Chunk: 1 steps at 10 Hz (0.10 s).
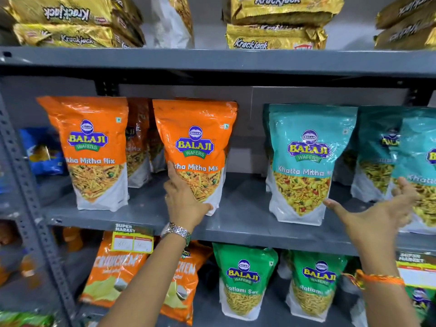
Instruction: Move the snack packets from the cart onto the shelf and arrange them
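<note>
The middle shelf of a grey metal rack carries upright snack pouches. At its centre stands an orange Mitha Mix pouch, and the left hand presses against that pouch's lower left edge, fingers spread on its front. Left of this pouch stands a second orange pouch, with more orange ones behind. Right of it, past a bare gap, stands a teal Khatta Mitha pouch. The right hand is spread open, thumb touching the teal pouch's lower right corner, fingers against a farther teal pouch. Gold Krackjack packs lie on the shelf above; green Ratlami Sev pouches stand below.
</note>
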Tool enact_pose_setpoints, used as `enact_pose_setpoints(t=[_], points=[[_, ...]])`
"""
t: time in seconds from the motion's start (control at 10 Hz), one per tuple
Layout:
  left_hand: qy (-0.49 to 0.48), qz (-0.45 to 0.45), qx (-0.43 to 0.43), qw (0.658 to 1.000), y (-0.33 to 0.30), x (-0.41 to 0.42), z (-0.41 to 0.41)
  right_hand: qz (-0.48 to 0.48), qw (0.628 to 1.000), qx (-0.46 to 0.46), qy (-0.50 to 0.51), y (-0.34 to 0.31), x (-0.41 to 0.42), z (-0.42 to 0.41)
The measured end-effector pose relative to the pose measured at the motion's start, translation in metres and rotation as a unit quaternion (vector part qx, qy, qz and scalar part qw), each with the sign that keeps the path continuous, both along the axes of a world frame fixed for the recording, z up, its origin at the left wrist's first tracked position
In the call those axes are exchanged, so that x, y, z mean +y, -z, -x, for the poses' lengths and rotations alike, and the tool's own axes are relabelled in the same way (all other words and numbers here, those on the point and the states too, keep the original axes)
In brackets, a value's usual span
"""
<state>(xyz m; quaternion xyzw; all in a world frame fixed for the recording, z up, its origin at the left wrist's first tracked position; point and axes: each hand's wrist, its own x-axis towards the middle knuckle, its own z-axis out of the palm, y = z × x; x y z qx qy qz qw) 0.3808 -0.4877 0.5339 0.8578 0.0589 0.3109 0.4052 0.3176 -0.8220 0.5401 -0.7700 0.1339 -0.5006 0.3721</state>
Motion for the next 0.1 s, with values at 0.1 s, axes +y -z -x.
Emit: enact_pose_setpoints(t=[0.1], points=[[0.001, -0.001, -0.013, 1.000, 0.0049, 0.0033, 0.0006, -0.027, 0.997, -0.062, -0.028, 0.0000, 0.0066, 0.0086]])
